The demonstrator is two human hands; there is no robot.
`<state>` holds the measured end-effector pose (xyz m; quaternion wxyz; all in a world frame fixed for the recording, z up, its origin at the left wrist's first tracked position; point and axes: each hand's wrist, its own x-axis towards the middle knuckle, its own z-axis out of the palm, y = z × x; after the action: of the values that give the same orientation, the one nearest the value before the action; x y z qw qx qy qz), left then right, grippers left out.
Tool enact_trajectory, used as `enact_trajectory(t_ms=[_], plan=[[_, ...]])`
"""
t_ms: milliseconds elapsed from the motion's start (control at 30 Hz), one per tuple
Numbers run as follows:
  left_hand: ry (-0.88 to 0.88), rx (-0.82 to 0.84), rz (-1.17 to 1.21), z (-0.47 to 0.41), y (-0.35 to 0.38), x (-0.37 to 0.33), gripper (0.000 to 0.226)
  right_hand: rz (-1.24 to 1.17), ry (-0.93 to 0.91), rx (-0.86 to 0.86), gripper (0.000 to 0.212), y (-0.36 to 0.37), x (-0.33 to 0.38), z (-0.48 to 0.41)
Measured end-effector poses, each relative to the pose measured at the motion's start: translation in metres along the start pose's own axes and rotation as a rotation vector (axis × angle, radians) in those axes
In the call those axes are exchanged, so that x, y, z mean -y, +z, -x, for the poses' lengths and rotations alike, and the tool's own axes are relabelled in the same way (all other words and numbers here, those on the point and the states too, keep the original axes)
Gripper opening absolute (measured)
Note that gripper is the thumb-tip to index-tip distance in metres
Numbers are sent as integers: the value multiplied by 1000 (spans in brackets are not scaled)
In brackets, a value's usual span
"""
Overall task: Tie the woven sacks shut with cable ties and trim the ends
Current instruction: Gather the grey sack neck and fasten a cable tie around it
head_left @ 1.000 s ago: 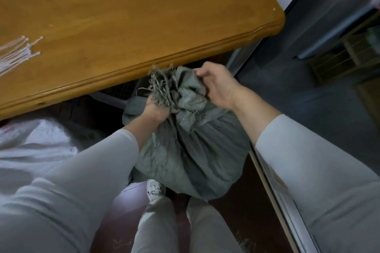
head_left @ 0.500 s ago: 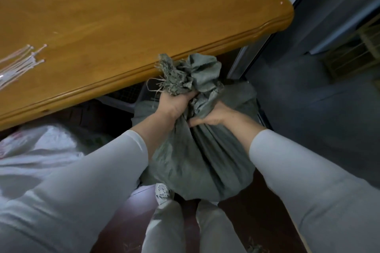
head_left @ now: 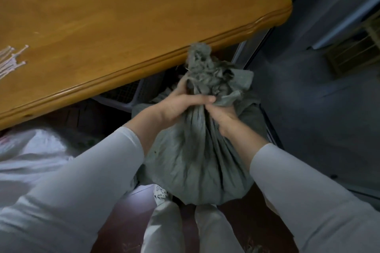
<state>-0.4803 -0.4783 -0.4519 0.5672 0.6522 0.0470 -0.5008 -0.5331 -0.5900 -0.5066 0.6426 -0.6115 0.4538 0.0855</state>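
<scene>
Sack: the grey woven sack (head_left: pixel 195 160) sits below the desk's (head_left: pixel 123 26) near edge, towards its right corner, with its neck pointing up at that edge.
Left hand (head_left: pixel 181 104): curled round the gathered neck, under the frayed mouth.
Right hand (head_left: pixel 222 117): gripping the neck just beside it, lower.
Cable ties (head_left: pixel 12 59): at the desk's left edge, well apart from both hands; the left hand is nearer and likely the one to reach.

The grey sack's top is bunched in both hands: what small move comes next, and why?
Probably: grip the neck of the sack with the right hand alone and send the left hand to the cable ties on the table. No tie shows on the neck yet, and they lie to the left.
</scene>
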Motion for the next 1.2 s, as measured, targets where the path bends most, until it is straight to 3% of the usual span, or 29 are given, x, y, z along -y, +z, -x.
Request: enact_trajectory(t_ms=[33,100,167,233,333,433,533,600,700,767,833,933,1000,1033,1133,1200], plan=[[23,14,-70,-2,-7,10,119,-57,52,-21,51,-4,1,-2],[5,-21,-431,-5,-8,32,149,-102,108,-23,50,-5,2,-6],[86,-93,-746,-12,2,55,154,-126,142,5,48,-3,5,-9],[216,-195,-782,-23,20,66,152,-183,216,8,44,-1,11,-11],[280,-432,-711,-44,44,75,133,-202,297,32,38,-2,24,-10],[240,-613,-664,-59,58,77,93,-107,296,62,36,-4,35,-13],[172,-617,-537,-63,60,69,67,-97,237,115,35,-3,39,-7],[75,-587,-456,-69,56,69,57,-31,164,119,46,-2,37,1],[-35,-588,-508,-78,46,64,49,285,-176,18,70,-19,33,14],[-88,-595,-477,-82,38,59,43,214,-558,5,55,-40,30,23],[-136,-539,-468,-85,30,56,46,308,-986,163,36,-57,22,32],[-157,-410,-600,-91,29,58,68,1160,-1446,355,58,-68,14,3],[-115,-405,-739,-88,33,56,63,1675,-1616,319,63,-69,17,-32],[-97,-396,-741,-87,34,57,61,1821,-1663,276,61,-65,21,-45],[-58,-353,-758,-88,32,64,73,1983,-1776,236,54,-46,31,-67],[-83,-368,-742,-92,29,67,66,2032,-1736,345,40,-31,35,-65]])
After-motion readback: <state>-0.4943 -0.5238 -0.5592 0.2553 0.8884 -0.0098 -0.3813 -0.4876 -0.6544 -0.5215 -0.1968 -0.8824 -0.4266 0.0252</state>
